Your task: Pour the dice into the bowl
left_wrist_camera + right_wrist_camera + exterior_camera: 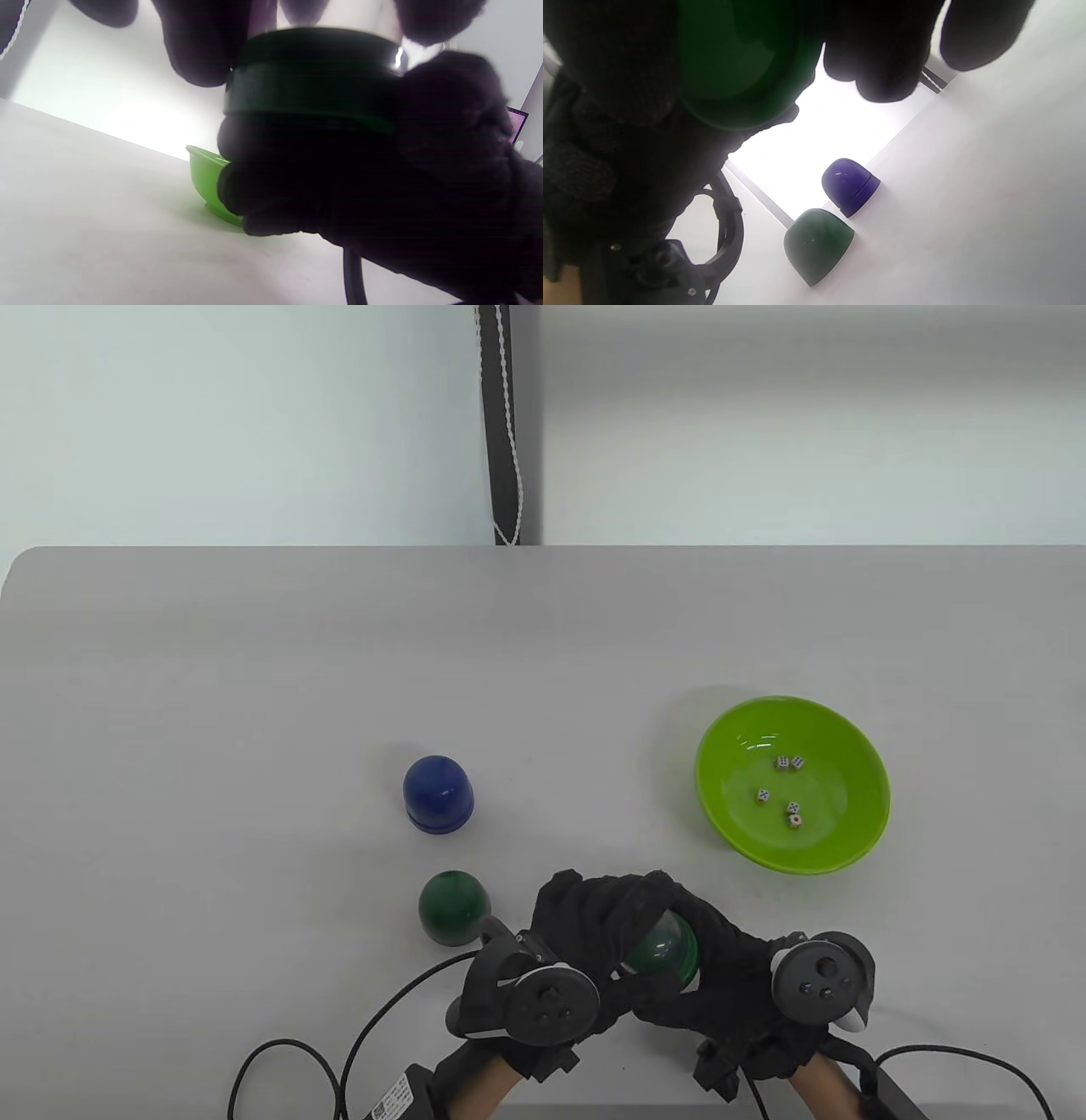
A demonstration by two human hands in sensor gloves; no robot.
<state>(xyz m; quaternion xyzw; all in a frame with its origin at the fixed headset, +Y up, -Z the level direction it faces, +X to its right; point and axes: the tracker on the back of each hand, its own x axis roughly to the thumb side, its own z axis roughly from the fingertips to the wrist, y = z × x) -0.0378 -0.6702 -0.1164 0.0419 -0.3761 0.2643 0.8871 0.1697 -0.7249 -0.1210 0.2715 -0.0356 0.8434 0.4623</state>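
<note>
Both hands hold a green dice cup (666, 952) just above the table's near edge. My left hand (594, 920) grips its domed top; in the left wrist view my fingers (203, 55) reach down around the cup's dark base band (314, 80). My right hand (691, 920) wraps the cup from the right and underneath; in the right wrist view the cup (734, 63) sits in my fingers (878, 55). The light green bowl (793, 785) stands to the far right with several white dice (791, 806) in it. The bowl's edge shows in the left wrist view (208, 182).
A blue dice cup (437, 793) and a dark green dice cup (452, 906) stand dome up, left of my hands; both show in the right wrist view, blue (850, 186) and green (816, 243). Glove cables (288, 1069) trail along the near edge.
</note>
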